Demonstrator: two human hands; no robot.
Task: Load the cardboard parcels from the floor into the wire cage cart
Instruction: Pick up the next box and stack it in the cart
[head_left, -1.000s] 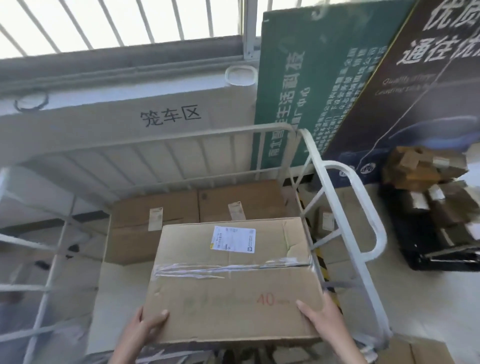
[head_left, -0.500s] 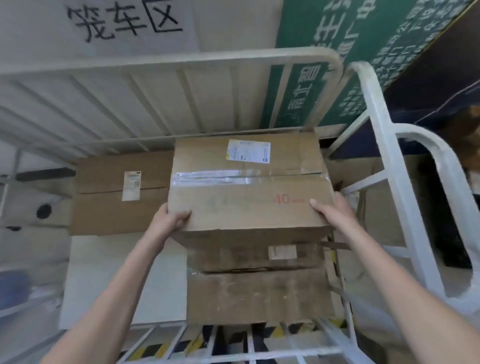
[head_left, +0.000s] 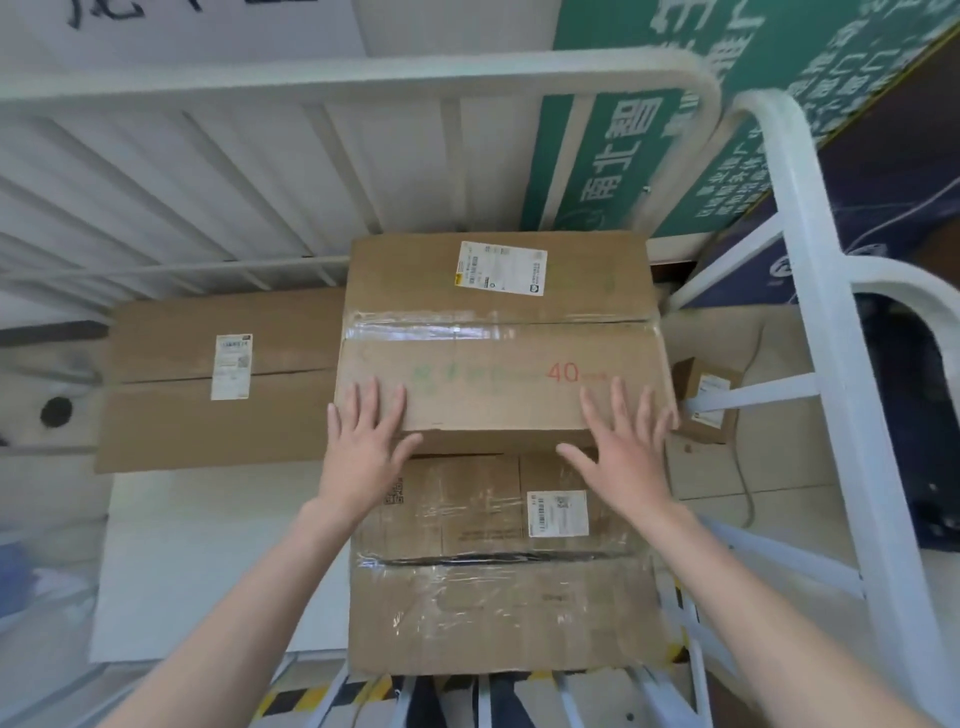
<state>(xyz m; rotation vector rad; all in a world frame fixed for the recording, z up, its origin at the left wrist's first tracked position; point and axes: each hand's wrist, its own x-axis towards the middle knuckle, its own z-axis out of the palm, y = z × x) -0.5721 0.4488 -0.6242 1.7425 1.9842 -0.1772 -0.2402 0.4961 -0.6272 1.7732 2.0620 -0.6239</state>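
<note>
The big parcel marked "40" (head_left: 498, 332) sat inside the wire cage cart (head_left: 810, 312), hard against the back bars and stacked on a more crumpled, heavily taped parcel (head_left: 498, 597), with a long flat parcel (head_left: 218, 384) just beside it on the left. The left grip (head_left: 366, 441) and the right grip (head_left: 626, 447) both lay released, fingers straight and spread over the near edge of the top face, thumbs hanging past that edge, clasping nothing; whether they pressed or merely touched the card could not be told. Judging by its size and square, undented walls, this parcel was stiff corrugated board and bulky rather than fragile, most likely a two-handed load of middling weight. The clear tape across its seam looked slick, so palms would hold better on bare card. The best hold would be at opposite sides, low down, with fingers hooked under the bottom edge. The parcel beneath looked softer and creased, so the stack might rock if pushed at the top. A small parcel (head_left: 704, 400) seemed to lie on the floor beyond the cart's right-hand bars, light enough for one hand by the look of it.
</note>
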